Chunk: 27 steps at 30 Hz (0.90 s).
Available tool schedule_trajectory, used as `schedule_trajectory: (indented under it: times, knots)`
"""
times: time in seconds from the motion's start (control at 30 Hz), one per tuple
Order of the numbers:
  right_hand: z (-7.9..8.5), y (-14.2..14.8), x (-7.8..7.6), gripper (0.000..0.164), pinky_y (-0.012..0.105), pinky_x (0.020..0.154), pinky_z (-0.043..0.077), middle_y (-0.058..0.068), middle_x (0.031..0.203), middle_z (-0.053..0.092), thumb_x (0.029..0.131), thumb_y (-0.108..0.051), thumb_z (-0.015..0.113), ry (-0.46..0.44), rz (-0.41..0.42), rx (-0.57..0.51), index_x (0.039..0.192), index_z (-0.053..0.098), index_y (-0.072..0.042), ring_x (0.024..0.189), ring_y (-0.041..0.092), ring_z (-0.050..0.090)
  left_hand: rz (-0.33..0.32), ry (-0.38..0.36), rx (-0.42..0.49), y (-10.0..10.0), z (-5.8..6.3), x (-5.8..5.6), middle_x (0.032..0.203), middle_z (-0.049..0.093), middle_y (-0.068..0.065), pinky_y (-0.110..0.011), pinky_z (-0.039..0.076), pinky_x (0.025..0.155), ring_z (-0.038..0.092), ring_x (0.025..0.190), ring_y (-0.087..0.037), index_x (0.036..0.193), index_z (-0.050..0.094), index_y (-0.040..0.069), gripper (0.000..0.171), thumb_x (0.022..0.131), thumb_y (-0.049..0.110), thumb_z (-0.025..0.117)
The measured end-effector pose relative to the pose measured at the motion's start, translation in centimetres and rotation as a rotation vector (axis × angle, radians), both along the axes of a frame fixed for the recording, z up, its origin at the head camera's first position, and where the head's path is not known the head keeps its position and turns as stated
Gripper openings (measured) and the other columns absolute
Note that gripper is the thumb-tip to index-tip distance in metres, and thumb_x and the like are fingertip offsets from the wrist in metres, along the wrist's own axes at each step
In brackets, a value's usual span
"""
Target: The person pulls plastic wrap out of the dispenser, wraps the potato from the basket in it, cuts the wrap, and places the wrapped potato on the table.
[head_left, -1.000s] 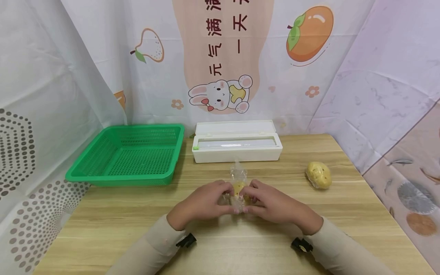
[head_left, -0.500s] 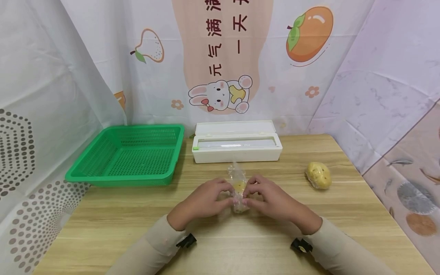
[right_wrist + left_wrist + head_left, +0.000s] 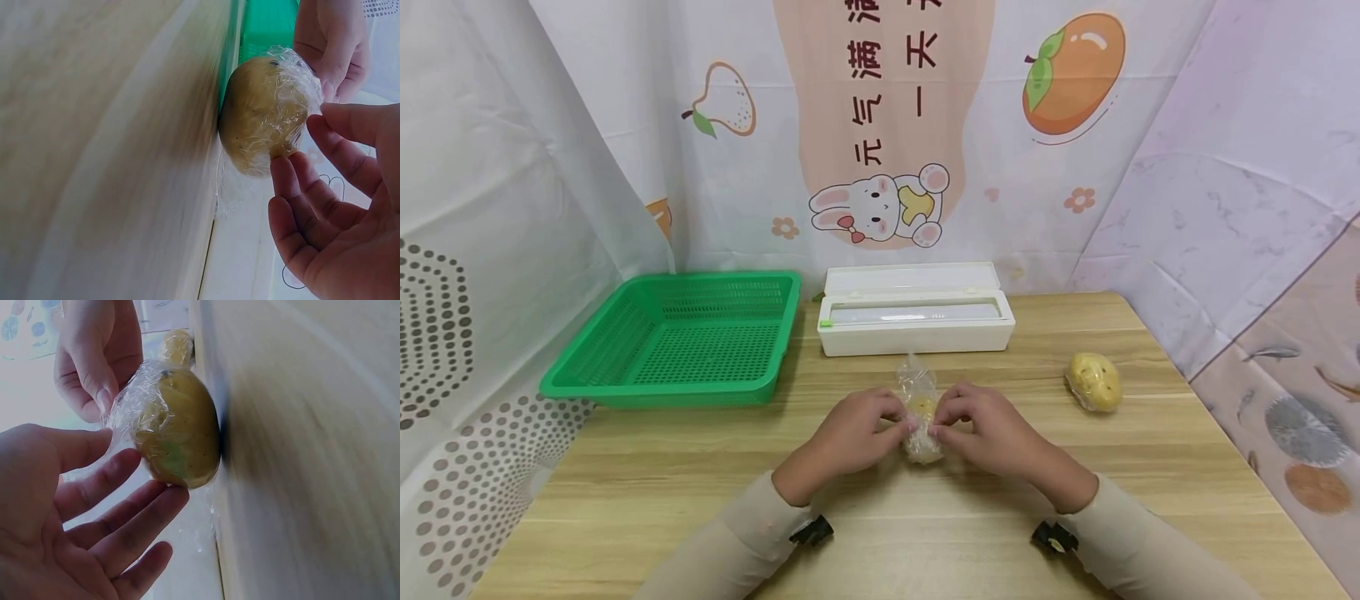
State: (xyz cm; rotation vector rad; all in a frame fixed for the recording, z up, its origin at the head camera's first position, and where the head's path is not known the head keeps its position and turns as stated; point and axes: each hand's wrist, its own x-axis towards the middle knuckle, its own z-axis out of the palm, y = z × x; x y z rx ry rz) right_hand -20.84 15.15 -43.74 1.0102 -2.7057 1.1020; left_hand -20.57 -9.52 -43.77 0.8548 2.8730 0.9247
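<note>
A potato (image 3: 922,408) in clear plastic wrap (image 3: 916,379) sits on the table between both hands, a loose tail of film trailing toward the back. My left hand (image 3: 857,429) is at its left side, thumb and index finger pinching the film while other fingertips touch the potato's side, as the left wrist view shows. From the right, my right hand (image 3: 988,433) pinches the film between thumb and index finger. In the right wrist view its middle fingers reach the wrapped potato (image 3: 256,119). Crumpled film gathers on the potato's upper side.
Another wrapped potato (image 3: 1095,383) lies at the right. Behind the hands stands a white cling film dispenser (image 3: 917,340) with its lid raised. A green plastic basket (image 3: 662,390) is at the back left. Printed cloth (image 3: 722,208) hangs behind the wooden table (image 3: 910,542).
Both hands have shifted their fingers up along the film. The near end of the wrap, covered by the thumbs before, now shows crumpled against the potato.
</note>
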Motion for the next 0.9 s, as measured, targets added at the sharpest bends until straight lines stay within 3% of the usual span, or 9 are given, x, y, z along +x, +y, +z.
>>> schedule_trajectory:
  times: [0.2,0.43,0.67,0.9]
  knots:
    - [-0.04,-0.16,-0.03,0.019,0.034,0.082,0.057,-0.018,0.093,0.066,0.090,-0.019,0.082,0.015,-0.033,0.007,0.079,0.072,-0.032,0.090,0.003,0.064,0.079,-0.063,0.062,0.16,-0.26,0.11,0.101,0.073,0.010,-0.031,0.057,0.086,0.071,0.097,-0.008,0.093,0.065,0.027,0.014,0.097,0.038,0.073]
    - [-0.06,-0.40,0.02,0.017,0.036,0.080,0.061,-0.013,0.090,0.069,0.087,-0.020,0.085,-0.066,-0.078,-0.016,0.086,0.068,-0.024,0.086,0.008,0.069,0.104,-0.064,0.120,0.34,-0.52,0.34,0.103,0.074,0.005,-0.031,0.058,0.086,0.074,0.099,-0.012,0.099,0.052,0.021,0.029,0.094,0.034,0.078]
    - [0.04,-0.45,0.09,0.028,0.039,0.075,0.062,-0.009,0.087,0.070,0.084,-0.023,0.088,-0.107,-0.124,-0.038,0.093,0.062,-0.018,0.082,0.004,0.071,0.097,-0.037,0.089,0.77,-0.39,0.30,0.097,0.074,0.012,-0.032,0.058,0.087,0.073,0.097,-0.008,0.087,0.063,0.027,0.017,0.093,0.033,0.078]
    - [0.09,-0.36,0.19,0.030,0.039,0.074,0.062,-0.004,0.098,0.070,0.085,-0.021,0.088,-0.095,-0.124,-0.058,0.100,0.062,-0.019,0.082,0.006,0.074,0.112,-0.050,0.058,0.97,-0.13,0.50,0.098,0.073,0.012,-0.032,0.057,0.087,0.072,0.096,-0.009,0.091,0.076,0.024,0.010,0.094,0.034,0.077]
